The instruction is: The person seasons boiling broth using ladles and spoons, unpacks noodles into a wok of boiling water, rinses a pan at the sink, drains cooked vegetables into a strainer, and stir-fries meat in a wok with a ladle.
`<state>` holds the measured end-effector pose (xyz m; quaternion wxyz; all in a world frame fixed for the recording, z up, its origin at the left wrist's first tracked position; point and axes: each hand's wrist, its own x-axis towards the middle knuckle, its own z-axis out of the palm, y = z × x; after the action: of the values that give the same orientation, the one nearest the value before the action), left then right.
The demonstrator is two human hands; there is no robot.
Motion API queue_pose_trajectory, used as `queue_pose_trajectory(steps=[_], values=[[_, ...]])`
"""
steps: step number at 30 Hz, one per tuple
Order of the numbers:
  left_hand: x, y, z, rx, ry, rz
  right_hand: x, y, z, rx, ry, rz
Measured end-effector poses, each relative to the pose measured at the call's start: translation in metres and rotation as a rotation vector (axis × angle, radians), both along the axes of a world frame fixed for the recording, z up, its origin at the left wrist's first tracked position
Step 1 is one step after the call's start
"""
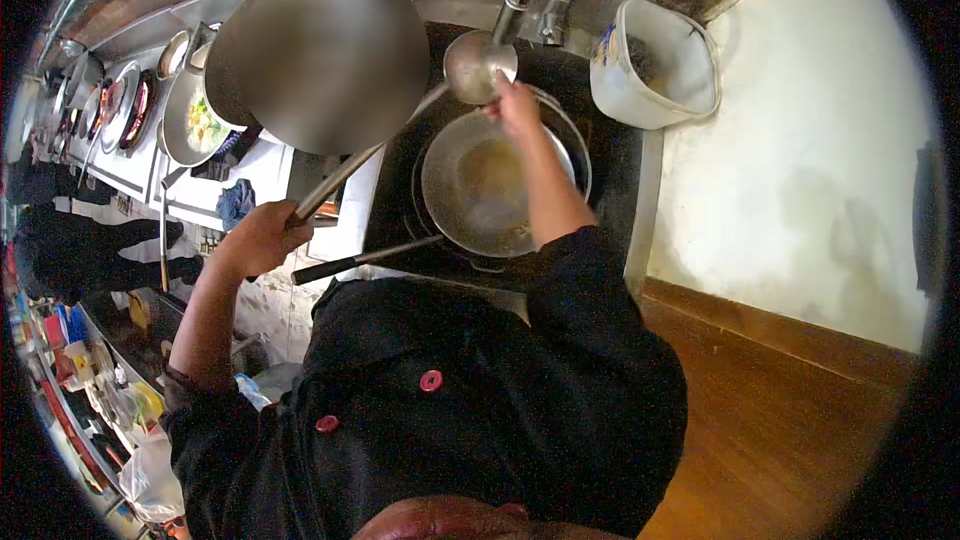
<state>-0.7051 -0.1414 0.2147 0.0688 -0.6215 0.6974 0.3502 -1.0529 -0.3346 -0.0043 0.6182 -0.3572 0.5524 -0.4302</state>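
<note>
My left hand (262,238) is wrapped around the long handle of a metal ladle (470,82). The ladle's bowl is under the faucet (511,5) at the back. At the bowl's near rim, the fingers of my right hand (516,110) are closed, with one fingertip reaching inside. Just below the bowl is a wok (480,180) with a cloudy wet bottom and a few scraps near its edge. The wok's dark-tipped handle (345,267) points left, towards my body. A larger round rim shows behind the wok.
A white plastic bucket (628,90) stands at the back right by the wall. On the left are stoves with a pan of chopped vegetables (190,120). A blurred disc hides part of that counter. Another person's dark clothing (90,240) shows at far left.
</note>
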Motion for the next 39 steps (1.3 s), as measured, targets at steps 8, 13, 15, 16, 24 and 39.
queue_pose_trajectory(steps=[8,13,15,16,24,39], values=[[0.016,0.002,0.011,0.129,-0.177,-0.193,-0.014,-0.015,0.032,-0.217,1.011,0.589],[0.024,-0.018,-0.003,-0.084,-0.168,-0.303,-0.007,-0.035,0.044,-0.839,0.837,0.795],[0.019,-0.018,0.005,-0.160,-0.234,-0.304,-0.019,-0.034,0.044,-0.484,0.759,0.591],[0.015,-0.016,0.011,-0.159,-0.230,-0.300,-0.024,-0.031,0.042,-0.484,0.762,0.596],[-0.037,-0.024,0.019,-0.525,-0.650,-0.285,0.012,-0.017,0.082,-0.218,0.797,0.786],[-0.022,-0.021,-0.024,-0.037,0.076,-0.120,0.012,0.008,-0.011,0.021,-1.022,-0.014]])
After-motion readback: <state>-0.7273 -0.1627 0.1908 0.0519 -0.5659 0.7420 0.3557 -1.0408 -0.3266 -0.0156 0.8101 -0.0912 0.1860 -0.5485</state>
